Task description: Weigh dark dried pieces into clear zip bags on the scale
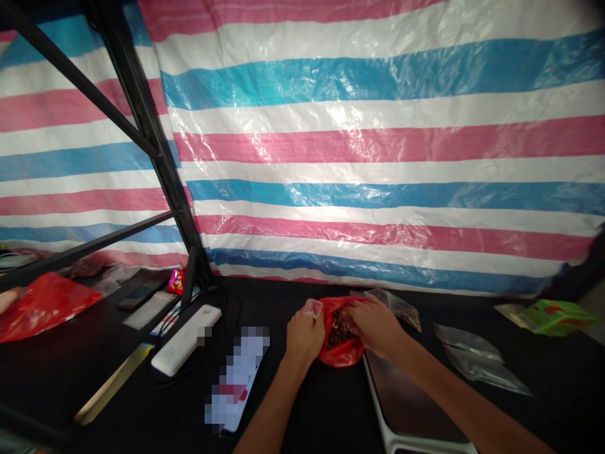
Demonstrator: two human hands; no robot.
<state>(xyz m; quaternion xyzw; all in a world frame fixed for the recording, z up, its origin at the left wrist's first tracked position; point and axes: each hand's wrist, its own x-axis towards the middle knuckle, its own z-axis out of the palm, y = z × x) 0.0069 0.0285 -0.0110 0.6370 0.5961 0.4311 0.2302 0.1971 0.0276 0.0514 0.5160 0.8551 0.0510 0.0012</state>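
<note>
Left hand (305, 334) fingers clench a red plastic bag (341, 358), right hand (373, 325) fingers hidden inside

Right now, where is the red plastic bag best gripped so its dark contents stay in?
Probably the red bag's upper rim, from above on both sides, where the left hand and right hand are: the thin plastic looks soft, and the dark contents lie exposed in its open mouth.
</note>
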